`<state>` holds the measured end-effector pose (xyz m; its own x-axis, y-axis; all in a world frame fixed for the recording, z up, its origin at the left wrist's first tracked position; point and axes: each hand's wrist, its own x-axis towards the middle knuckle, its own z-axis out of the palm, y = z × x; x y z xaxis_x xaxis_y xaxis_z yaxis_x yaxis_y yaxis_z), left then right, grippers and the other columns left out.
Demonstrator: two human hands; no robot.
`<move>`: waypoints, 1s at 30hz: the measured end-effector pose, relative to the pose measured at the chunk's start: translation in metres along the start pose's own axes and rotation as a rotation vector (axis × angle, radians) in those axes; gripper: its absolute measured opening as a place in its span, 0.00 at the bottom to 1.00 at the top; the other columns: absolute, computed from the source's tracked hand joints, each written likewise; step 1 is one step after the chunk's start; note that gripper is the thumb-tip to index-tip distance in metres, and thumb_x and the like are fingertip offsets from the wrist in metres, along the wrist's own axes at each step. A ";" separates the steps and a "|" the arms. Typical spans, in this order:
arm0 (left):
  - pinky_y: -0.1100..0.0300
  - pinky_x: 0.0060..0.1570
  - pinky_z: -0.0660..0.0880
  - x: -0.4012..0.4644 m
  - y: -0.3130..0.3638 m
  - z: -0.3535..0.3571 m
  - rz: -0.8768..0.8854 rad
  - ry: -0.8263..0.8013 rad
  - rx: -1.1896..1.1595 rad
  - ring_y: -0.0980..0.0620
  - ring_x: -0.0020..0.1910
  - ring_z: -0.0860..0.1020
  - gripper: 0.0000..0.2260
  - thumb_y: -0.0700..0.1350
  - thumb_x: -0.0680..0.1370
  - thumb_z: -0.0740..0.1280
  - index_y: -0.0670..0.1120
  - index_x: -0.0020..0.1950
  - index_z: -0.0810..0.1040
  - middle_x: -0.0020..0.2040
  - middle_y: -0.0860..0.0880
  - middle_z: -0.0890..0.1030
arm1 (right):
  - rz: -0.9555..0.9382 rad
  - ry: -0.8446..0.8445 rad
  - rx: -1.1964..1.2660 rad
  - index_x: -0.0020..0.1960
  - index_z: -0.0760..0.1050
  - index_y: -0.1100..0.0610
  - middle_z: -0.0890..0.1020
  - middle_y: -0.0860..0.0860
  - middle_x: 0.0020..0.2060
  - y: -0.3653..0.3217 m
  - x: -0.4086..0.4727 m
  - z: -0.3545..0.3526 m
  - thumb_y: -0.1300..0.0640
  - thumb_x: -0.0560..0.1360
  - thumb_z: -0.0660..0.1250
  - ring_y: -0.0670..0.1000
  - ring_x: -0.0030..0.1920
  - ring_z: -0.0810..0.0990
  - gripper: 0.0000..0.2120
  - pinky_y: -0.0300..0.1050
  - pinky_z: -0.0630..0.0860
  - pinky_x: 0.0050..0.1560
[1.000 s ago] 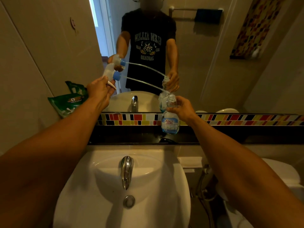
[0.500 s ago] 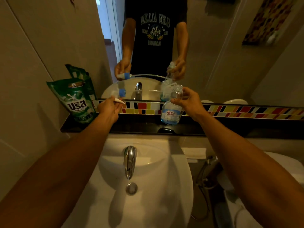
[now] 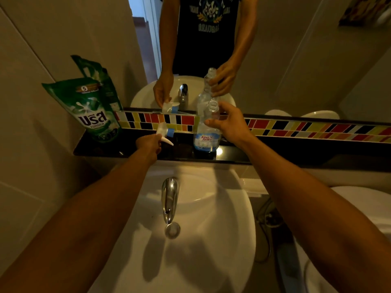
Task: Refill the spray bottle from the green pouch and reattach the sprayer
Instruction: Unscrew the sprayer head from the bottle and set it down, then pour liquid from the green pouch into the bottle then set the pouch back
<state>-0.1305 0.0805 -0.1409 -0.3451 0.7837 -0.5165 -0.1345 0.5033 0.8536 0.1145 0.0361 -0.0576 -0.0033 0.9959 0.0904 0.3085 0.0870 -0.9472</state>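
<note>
Head camera looks down over a white ceramic basin point(image 3: 190, 261) with a chrome tap point(image 3: 169, 199), toward a glossy black ledge point(image 3: 101, 150) that runs under a strip of coloured mosaic tiles point(image 3: 296, 127) and a wall mirror point(image 3: 296, 60). The clear plastic spray bottle with a blue-and-white label point(image 3: 207, 134) stands upright on the ledge, its neck open and uncapped. The right hand point(image 3: 229, 123) wraps its fingers around the bottle's upper part, clamped on it just below the neck. The left hand point(image 3: 149, 144) is closed around the white sprayer head with a blue collar point(image 3: 165, 133), holding it low over the ledge, to the left of the bottle and apart from it; the white trigger points down and to the right. The green refill pouch with white lettering point(image 3: 88, 108) stands at the far left end of the ledge, leaning against the beige wall, well apart from both hands. The mirror repeats the hands, bottle and pouch.
</note>
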 end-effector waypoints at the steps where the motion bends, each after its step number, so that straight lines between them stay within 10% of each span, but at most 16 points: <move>1: 0.65 0.31 0.71 0.003 -0.002 0.000 0.012 0.004 0.027 0.56 0.31 0.73 0.09 0.41 0.78 0.69 0.39 0.56 0.81 0.39 0.47 0.79 | 0.004 -0.002 -0.001 0.67 0.75 0.56 0.82 0.47 0.56 0.001 0.003 0.003 0.64 0.75 0.75 0.45 0.55 0.83 0.22 0.40 0.82 0.51; 9: 0.51 0.55 0.80 0.028 -0.021 0.001 0.137 -0.009 0.269 0.51 0.40 0.79 0.10 0.43 0.79 0.70 0.38 0.55 0.81 0.41 0.46 0.79 | 0.025 -0.016 -0.118 0.70 0.74 0.55 0.82 0.49 0.60 0.012 0.016 0.014 0.64 0.75 0.75 0.45 0.58 0.81 0.25 0.41 0.79 0.55; 20: 0.48 0.50 0.81 0.023 -0.033 0.003 0.322 0.056 0.699 0.42 0.50 0.82 0.07 0.42 0.79 0.69 0.41 0.55 0.83 0.51 0.42 0.82 | 0.071 0.008 -0.116 0.76 0.69 0.55 0.78 0.50 0.68 0.033 0.004 0.018 0.64 0.77 0.73 0.43 0.62 0.74 0.29 0.34 0.77 0.51; 25: 0.47 0.51 0.80 0.017 -0.037 0.001 0.366 0.072 0.727 0.43 0.51 0.81 0.07 0.44 0.79 0.69 0.46 0.57 0.81 0.52 0.45 0.82 | 0.064 0.039 -0.084 0.78 0.65 0.51 0.75 0.50 0.73 0.043 -0.004 0.025 0.63 0.76 0.74 0.48 0.70 0.74 0.34 0.53 0.80 0.64; 30: 0.48 0.54 0.78 0.004 -0.033 -0.004 0.425 0.098 0.718 0.42 0.58 0.80 0.16 0.43 0.80 0.68 0.45 0.67 0.76 0.61 0.43 0.80 | 0.067 0.333 -0.137 0.74 0.65 0.49 0.72 0.51 0.71 0.057 -0.035 0.040 0.58 0.78 0.72 0.49 0.67 0.76 0.28 0.50 0.83 0.57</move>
<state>-0.1315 0.0651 -0.1706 -0.3160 0.9406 -0.1241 0.6377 0.3074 0.7063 0.0938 0.0075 -0.1272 0.3241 0.9347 0.1462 0.4224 -0.0047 -0.9064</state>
